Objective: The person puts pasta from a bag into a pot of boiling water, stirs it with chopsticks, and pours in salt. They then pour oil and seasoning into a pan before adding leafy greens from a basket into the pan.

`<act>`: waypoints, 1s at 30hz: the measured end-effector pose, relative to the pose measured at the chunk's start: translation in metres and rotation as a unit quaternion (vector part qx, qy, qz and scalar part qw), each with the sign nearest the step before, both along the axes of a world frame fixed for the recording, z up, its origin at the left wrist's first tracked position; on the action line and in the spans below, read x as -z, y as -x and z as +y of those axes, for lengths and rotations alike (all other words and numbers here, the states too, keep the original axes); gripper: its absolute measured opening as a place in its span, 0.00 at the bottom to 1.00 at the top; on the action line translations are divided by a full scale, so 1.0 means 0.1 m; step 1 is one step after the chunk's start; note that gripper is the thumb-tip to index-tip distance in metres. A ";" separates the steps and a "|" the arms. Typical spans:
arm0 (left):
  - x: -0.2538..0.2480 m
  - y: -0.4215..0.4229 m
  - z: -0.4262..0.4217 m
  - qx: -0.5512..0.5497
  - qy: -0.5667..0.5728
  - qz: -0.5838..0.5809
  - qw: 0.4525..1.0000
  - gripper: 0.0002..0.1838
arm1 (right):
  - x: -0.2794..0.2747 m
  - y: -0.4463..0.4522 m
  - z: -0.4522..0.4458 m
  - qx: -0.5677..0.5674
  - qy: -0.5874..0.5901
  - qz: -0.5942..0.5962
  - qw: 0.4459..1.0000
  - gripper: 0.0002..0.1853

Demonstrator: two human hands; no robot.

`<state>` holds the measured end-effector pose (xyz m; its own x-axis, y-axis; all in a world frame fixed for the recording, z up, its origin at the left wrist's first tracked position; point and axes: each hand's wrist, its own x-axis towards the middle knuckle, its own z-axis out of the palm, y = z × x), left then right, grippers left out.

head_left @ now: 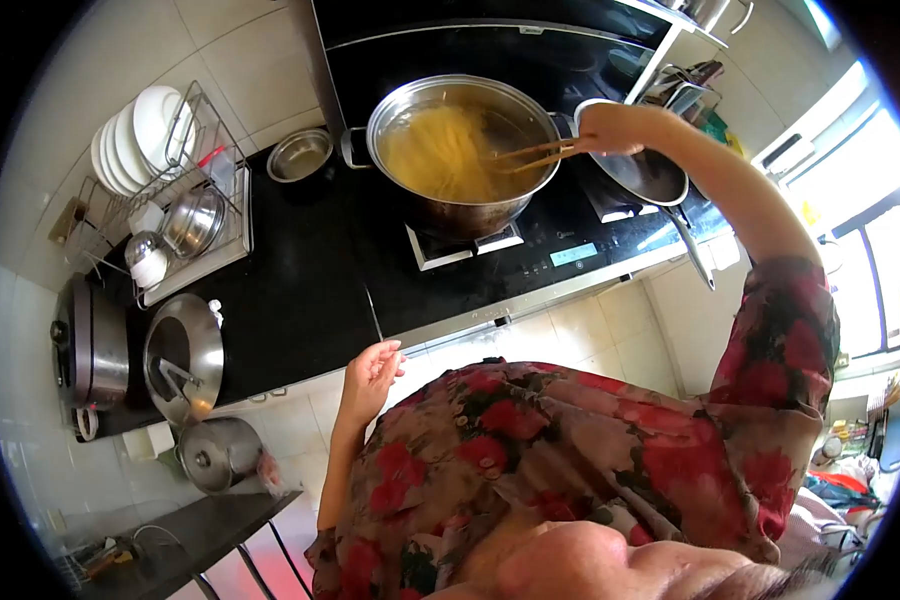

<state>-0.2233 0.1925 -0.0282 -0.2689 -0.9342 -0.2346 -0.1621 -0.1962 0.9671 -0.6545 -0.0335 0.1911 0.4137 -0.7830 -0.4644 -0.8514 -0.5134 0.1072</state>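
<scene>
Above the right side of a large steel pot (465,215), my right hand (612,128) is closed around a pair of wooden chopsticks (532,158). Their tips reach into yellow noodles (435,150) lying in liquid inside the pot. The pot stands on a black stove (560,225). Just behind my right hand is a frying pan (645,180), its handle pointing toward me. My left hand (372,375) hangs by the counter's front edge, fingers loosely bent and apart, holding nothing.
A small metal bowl (300,157) sits left of the pot. Farther left is a dish rack (205,120) with white plates (158,125). A wok-like steel pan (205,345), a dark cooker (100,345) and a lidded pot (220,455) stand along the left side.
</scene>
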 end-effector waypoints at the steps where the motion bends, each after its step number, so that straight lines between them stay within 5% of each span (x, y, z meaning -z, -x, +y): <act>1: 0.03 0.00 0.02 -0.010 -0.022 0.002 1.000 0.16 | 0.06 0.01 0.03 -0.005 0.010 -0.028 1.000 0.24; 13: -0.17 0.28 -0.18 0.038 -0.014 -0.046 0.998 0.16 | 0.53 0.27 0.24 0.086 0.019 -0.186 0.979 0.25; 18: -0.23 0.54 -0.20 0.040 -0.003 -0.053 0.998 0.16 | 0.54 0.43 0.30 0.096 0.051 -0.182 0.977 0.17; 24: -0.39 0.83 -0.18 0.029 0.013 -0.061 0.998 0.15 | -0.19 0.45 0.51 0.024 0.257 -0.029 0.966 0.16; 30: -0.43 0.78 -0.16 0.033 0.044 -0.046 0.997 0.17 | -0.98 0.63 1.03 -0.007 0.312 -0.008 0.950 0.15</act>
<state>-0.3015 0.1765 0.0143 -0.3118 -0.9330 -0.1798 -0.2604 -0.0981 0.9605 -0.7180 0.0700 0.2888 0.4293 -0.8982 0.0941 -0.8491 -0.3659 0.3811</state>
